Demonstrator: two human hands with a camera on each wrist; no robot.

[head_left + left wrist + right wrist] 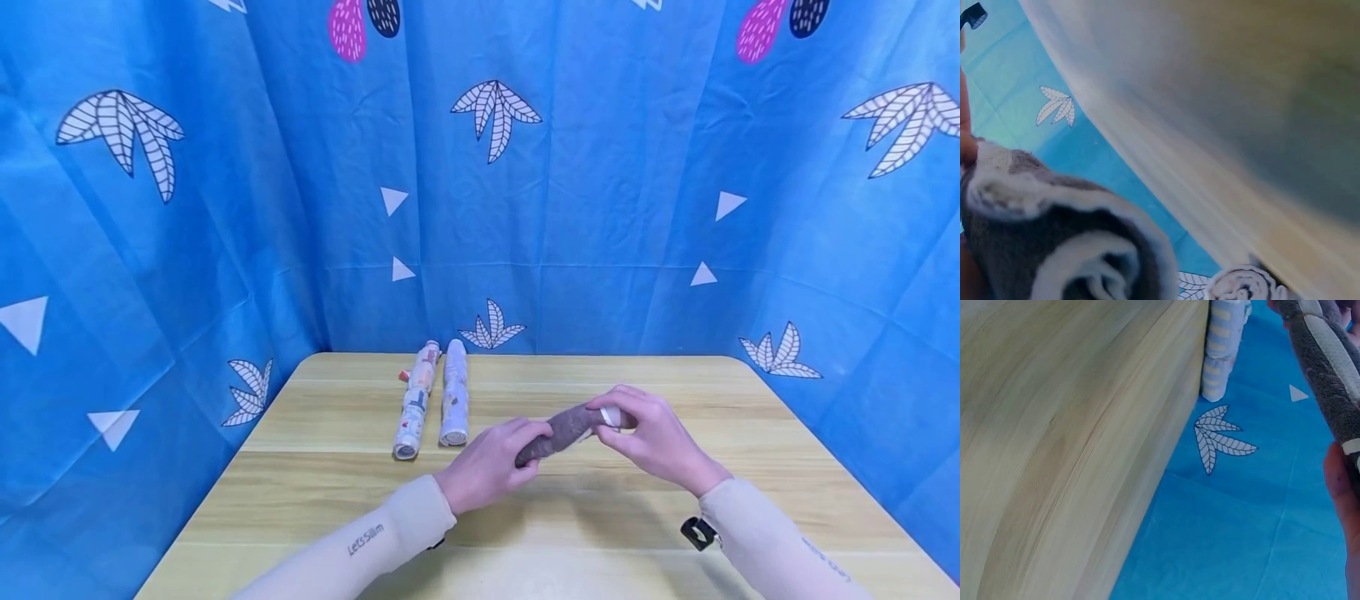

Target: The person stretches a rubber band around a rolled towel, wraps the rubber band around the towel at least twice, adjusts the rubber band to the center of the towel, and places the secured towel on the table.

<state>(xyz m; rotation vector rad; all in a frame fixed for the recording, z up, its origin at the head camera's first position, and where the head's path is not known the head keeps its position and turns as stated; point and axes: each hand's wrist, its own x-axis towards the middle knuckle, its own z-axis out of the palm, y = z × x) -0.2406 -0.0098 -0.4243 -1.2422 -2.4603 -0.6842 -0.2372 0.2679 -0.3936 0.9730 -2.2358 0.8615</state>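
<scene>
A rolled-up grey-brown towel (567, 428), fleecy with some pale patches, is held slanting above the table by both hands. My left hand (491, 465) grips its lower left end. At the raised right end, near a white band, my right hand (654, 435) pinches the roll between thumb and fingers. The left wrist view looks at the spiral end of the towel (1007, 250). Along the right edge of the right wrist view runs the towel (1319, 369), with part of my right hand (1344, 506) below it.
Two more cloth rolls lie side by side at the table's back left: a patterned white one (417, 402) with a red tag and a pale lavender one (454, 394). The wooden table (315, 483) meets a blue printed curtain (600, 208) behind and at both sides.
</scene>
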